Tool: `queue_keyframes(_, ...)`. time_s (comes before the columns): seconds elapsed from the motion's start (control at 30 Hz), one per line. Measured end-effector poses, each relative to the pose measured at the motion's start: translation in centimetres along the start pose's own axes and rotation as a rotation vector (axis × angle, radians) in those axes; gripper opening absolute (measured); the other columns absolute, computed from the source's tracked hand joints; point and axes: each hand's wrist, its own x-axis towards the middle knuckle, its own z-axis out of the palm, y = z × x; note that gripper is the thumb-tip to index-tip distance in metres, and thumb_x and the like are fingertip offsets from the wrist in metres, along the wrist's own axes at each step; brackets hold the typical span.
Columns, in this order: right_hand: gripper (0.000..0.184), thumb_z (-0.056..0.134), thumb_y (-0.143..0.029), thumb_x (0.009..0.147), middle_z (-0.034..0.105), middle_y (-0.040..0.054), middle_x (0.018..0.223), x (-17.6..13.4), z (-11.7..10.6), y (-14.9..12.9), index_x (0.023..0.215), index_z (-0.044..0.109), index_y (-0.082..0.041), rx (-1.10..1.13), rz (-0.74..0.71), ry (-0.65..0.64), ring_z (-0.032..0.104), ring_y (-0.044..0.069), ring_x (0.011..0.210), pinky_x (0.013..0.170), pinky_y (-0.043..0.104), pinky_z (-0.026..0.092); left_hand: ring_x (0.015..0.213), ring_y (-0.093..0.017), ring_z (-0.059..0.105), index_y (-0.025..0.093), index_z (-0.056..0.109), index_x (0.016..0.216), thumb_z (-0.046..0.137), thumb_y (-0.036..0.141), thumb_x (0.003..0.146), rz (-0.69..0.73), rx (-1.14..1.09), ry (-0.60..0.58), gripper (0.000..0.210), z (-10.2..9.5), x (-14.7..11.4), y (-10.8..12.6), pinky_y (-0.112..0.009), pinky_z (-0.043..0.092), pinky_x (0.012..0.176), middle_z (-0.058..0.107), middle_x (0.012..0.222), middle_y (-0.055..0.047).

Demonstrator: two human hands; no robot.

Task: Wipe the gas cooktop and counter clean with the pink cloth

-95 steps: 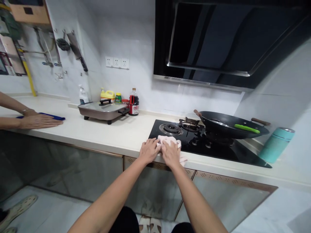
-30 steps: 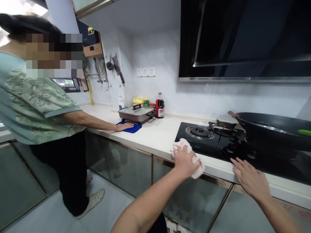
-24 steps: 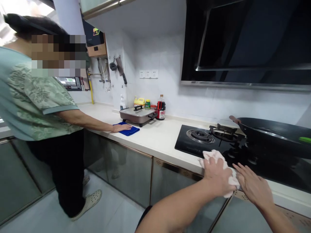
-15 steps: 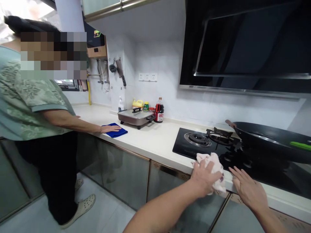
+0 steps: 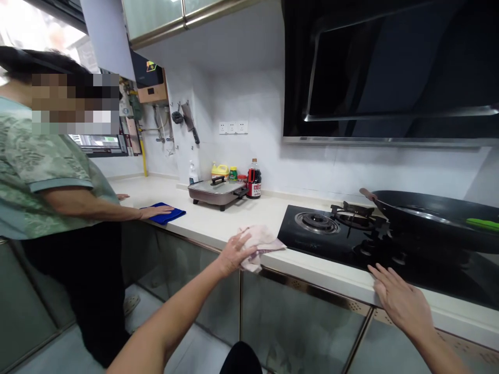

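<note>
A pale pink cloth [image 5: 258, 243] is bunched under my left hand [image 5: 235, 254], whose fingers press and curl over it at the counter's front edge. One corner of the cloth reaches toward the stove, and part hangs over the edge. My right hand [image 5: 403, 301] lies with fingers stretched out on the counter edge, in front of the black gas stove [image 5: 335, 241], holding nothing. The white countertop [image 5: 218, 223] runs along beneath both hands.
A person [image 5: 58, 176] at the left has a hand flat on a blue cloth [image 5: 166, 214]. An electric pan [image 5: 218, 193] with a glass lid and a dark sauce bottle [image 5: 254, 179] stand by the wall. A large wok [image 5: 429, 213] sits on the stove beneath the range hood [image 5: 382, 78].
My left hand has slid the pink cloth leftward along the counter edge, away from the stove front. My right hand stays put. The other person's hand has moved left with the blue cloth.
</note>
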Motion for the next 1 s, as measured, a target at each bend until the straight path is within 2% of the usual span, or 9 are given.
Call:
queue_keyframes(0.1,0.063,0.021,-0.041,0.100,0.058,0.0059,0.150,0.0,-0.2,-0.2,0.142,0.065,-0.023,-0.002,-0.009,0.018,0.048,0.028,0.144,0.104,0.046,0.049,0.151,-0.034,0.037,0.032,0.065,0.136,0.065,0.036,0.096,-0.120,0.067,-0.074,0.041,-2.3,-2.8,-3.7,-0.055,0.037,0.119,0.048,0.156,-0.013)
queue_keyframes(0.2,0.060,0.024,-0.038,0.100,0.059,0.0063,0.150,0.0,-0.8,-0.6,0.143,0.064,-0.023,-0.020,-0.021,0.019,0.048,0.027,0.144,0.106,0.045,0.047,0.151,-0.036,0.037,0.027,0.056,0.147,0.063,0.032,0.096,-0.247,0.126,-0.106,0.051,-3.6,-4.8,-5.7,-0.055,0.040,0.117,0.040,0.162,-0.017)
queue_keyframes(0.3,0.060,0.024,-0.036,0.101,0.058,0.0063,0.151,0.2,-1.4,-1.0,0.143,0.063,-0.022,-0.046,-0.020,0.003,0.050,0.028,0.142,0.104,0.044,0.048,0.148,-0.039,0.039,0.022,0.048,0.153,0.069,0.038,0.091,-0.313,0.147,-0.084,0.067,-3.8,-5.3,-5.8,-0.055,0.042,0.114,0.034,0.164,-0.021)
queue_keyframes(0.43,0.058,0.026,-0.036,0.101,0.058,0.0055,0.151,0.3,-1.6,-1.3,0.144,0.062,-0.024,-0.052,0.008,-0.022,0.048,0.027,0.143,0.105,0.043,0.046,0.140,-0.039,0.046,0.025,0.053,0.148,0.075,0.048,0.085,-0.277,0.130,-0.096,0.071,-2.5,-3.4,-3.7,-0.053,0.045,0.110,0.043,0.157,-0.019)
queue_keyframes(0.6,0.056,0.029,-0.035,0.101,0.055,0.0041,0.154,0.4,-1.7,-1.5,0.146,0.060,-0.026,-0.051,0.037,-0.049,0.046,0.027,0.144,0.107,0.044,0.045,0.125,-0.034,0.054,0.029,0.065,0.134,0.065,0.052,0.092,-0.179,0.122,0.017,0.048,1.6,1.5,3.4,-0.050,0.048,0.101,0.050,0.149,-0.016)
queue_keyframes(0.73,0.055,0.026,-0.034,0.102,0.056,0.0038,0.153,0.5,-2.0,-1.7,0.145,0.061,-0.026,-0.042,0.047,-0.057,0.045,0.026,0.145,0.108,0.045,0.044,0.115,-0.030,0.054,0.037,0.064,0.135,0.064,0.036,0.096,-0.155,0.130,0.093,0.039,5.6,6.1,11.6,-0.051,0.046,0.097,0.043,0.151,-0.015)
queue_keyframes(0.83,0.057,0.022,-0.037,0.104,0.056,0.0034,0.153,0.4,-2.2,-1.6,0.146,0.060,-0.026,-0.026,0.048,-0.059,0.045,0.025,0.146,0.108,0.045,0.044,0.118,-0.032,0.052,0.042,0.062,0.135,0.063,0.035,0.096,-0.122,0.099,0.120,0.039,8.3,9.9,18.3,-0.052,0.043,0.097,0.042,0.152,-0.014)
queue_keyframes(0.93,0.059,0.021,-0.040,0.105,0.055,0.0044,0.154,0.4,-2.4,-1.5,0.147,0.059,-0.024,-0.009,0.033,-0.055,0.045,0.025,0.146,0.108,0.042,0.045,0.118,-0.034,0.052,0.045,0.059,0.137,0.061,0.039,0.097,-0.103,0.060,0.116,0.041,10.1,13.6,24.1,-0.055,0.043,0.096,0.044,0.150,-0.016)
queue_keyframes(1.0,0.059,0.021,-0.040,0.105,0.055,0.0046,0.154,0.4,-2.6,-1.4,0.146,0.060,-0.024,-0.006,0.027,-0.067,0.046,0.024,0.146,0.108,0.041,0.045,0.118,-0.035,0.054,0.046,0.058,0.139,0.059,0.038,0.097,-0.111,0.035,0.093,0.042,10.4,15.3,26.5,-0.057,0.043,0.096,0.046,0.148,-0.017)
